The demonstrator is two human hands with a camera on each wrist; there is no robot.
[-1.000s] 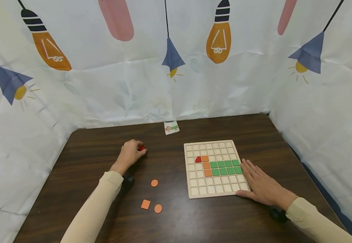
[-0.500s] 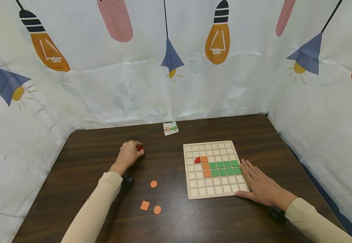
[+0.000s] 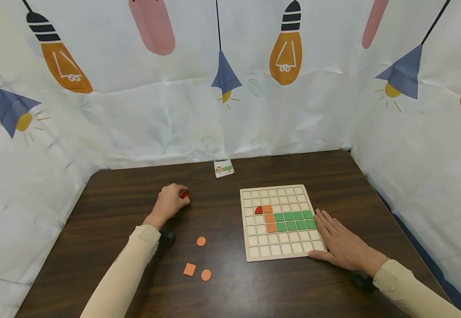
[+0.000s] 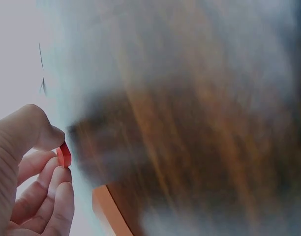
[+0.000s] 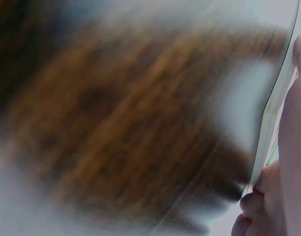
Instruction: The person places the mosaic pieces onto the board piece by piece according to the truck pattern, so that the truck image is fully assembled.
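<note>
My left hand [image 3: 168, 204] pinches a small red piece [image 4: 65, 155] between thumb and fingertips, over the left part of the table. How much of its outline the fingers cover I cannot tell. To the right lies a pale wooden grid board [image 3: 262, 251]. In its cells sit a red quarter-round piece [image 3: 258, 210], an orange column of squares [image 3: 269, 218] and two rows of green squares [image 3: 290, 216]. My right hand [image 3: 343, 243] rests with straight fingers along the board's right edge, thumb at its lower right corner.
Two orange discs [image 3: 201, 241] and an orange square [image 3: 189, 269] lie loose on the dark wooden table [image 3: 135, 181], left of the board. A small printed card [image 3: 224, 168] lies at the back edge. A patterned white cloth [image 3: 155, 115] hangs behind and at the sides.
The left hand has shifted very slightly, with the red piece still pinched in it. The right hand, the board and the loose orange pieces stay as they were.
</note>
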